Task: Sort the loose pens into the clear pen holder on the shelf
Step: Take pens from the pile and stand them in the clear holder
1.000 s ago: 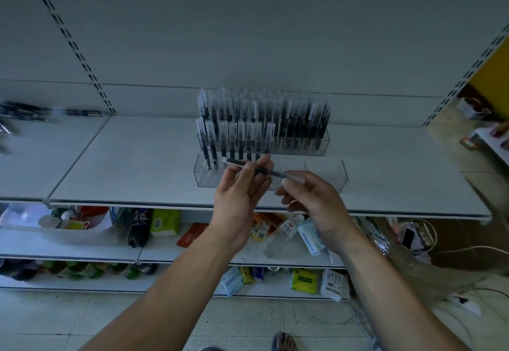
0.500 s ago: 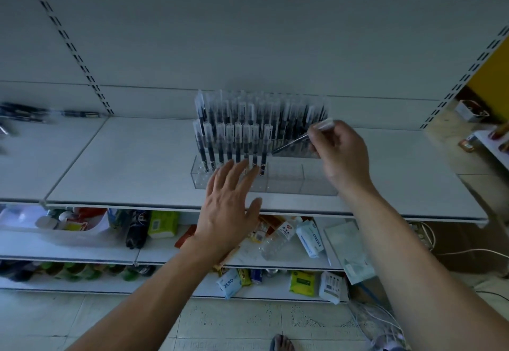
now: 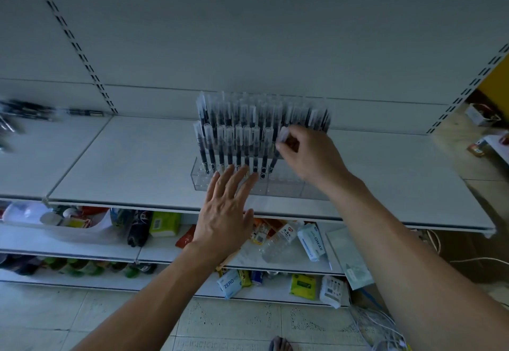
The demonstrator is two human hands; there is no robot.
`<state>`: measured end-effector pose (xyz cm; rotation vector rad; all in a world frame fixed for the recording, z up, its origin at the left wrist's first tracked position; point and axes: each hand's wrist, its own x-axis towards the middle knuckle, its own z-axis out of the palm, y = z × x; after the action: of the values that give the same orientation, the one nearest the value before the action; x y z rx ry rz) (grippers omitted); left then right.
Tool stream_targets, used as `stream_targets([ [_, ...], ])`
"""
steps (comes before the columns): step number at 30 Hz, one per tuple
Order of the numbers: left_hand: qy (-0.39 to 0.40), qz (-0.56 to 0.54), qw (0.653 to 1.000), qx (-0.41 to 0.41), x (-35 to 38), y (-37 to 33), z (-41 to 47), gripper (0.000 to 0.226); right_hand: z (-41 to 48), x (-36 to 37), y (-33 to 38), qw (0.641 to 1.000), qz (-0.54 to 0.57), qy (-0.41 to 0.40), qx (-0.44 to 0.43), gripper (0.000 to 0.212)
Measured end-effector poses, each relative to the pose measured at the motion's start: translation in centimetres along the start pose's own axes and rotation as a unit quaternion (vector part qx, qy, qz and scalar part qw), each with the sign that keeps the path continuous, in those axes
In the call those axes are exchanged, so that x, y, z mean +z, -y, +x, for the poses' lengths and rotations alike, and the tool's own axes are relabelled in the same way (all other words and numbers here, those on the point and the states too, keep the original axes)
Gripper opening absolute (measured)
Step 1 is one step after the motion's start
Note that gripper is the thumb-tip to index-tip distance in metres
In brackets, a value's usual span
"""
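The right hand (image 3: 305,155) pinches a pen (image 3: 274,159) by its clear cap, thumb and forefinger closed on the top end while the other fingers curl loosely behind. Gripping it so high leaves the dark barrel free below. The pen slants down toward the pen holder (image 3: 289,186), its tip at or just inside the slot beside the last filled one in the front row (image 3: 228,146); I cannot tell whether it is seated. The tilt looks like an aiming angle: the tip finds the hole first, and the pen would then be stood upright like its neighbours.

The left hand (image 3: 224,213) is spread flat and holds nothing, fingers straight and apart, their tips touching the holder's front face below the front row. I judge that it braces the light plastic block so it does not slide back on the shelf (image 3: 132,163) when the pen is pushed in.

The stepped holder stands near the middle of the shelf. Its back rows (image 3: 261,113) are packed, while the front row is filled from the left only about halfway. More loose pens (image 3: 30,109) lie blurred at the shelf's far left, well apart from the holder, so the task appears well along but not finished.
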<state>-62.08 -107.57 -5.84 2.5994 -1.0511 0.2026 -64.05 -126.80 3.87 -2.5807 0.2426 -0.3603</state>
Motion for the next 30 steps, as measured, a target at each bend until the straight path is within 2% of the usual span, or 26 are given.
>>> stream_targets([
  [7, 0.010, 0.010, 1.000, -0.005, -0.1, -0.2, 0.2, 0.071, 0.9, 0.0, -0.1, 1.000, 0.005, 0.001, 0.004, 0.019],
  [13, 0.011, 0.015, 1.000, -0.010, 0.0, -0.2, 0.1, 0.073, 1.3, 0.7, -0.4, 0.997, -0.045, 0.067, -0.016, 0.018],
  [22, 0.029, 0.035, 0.999, -0.018, -0.6, -0.7, 0.1, 0.073, 0.3, 2.3, -1.8, 0.998, 0.043, 0.001, -0.034, 0.021],
  [27, 0.070, 0.038, 0.997, 0.002, -2.5, -0.5, -0.3, 0.072, 0.1, 1.6, -0.7, 1.000, 0.016, 0.015, -0.007, 0.025],
  [30, 0.062, 0.016, 0.998, 0.006, -4.2, 0.1, -1.4, 0.070, -0.5, 1.0, 0.7, 0.998, -0.049, 0.017, 0.025, 0.032],
])
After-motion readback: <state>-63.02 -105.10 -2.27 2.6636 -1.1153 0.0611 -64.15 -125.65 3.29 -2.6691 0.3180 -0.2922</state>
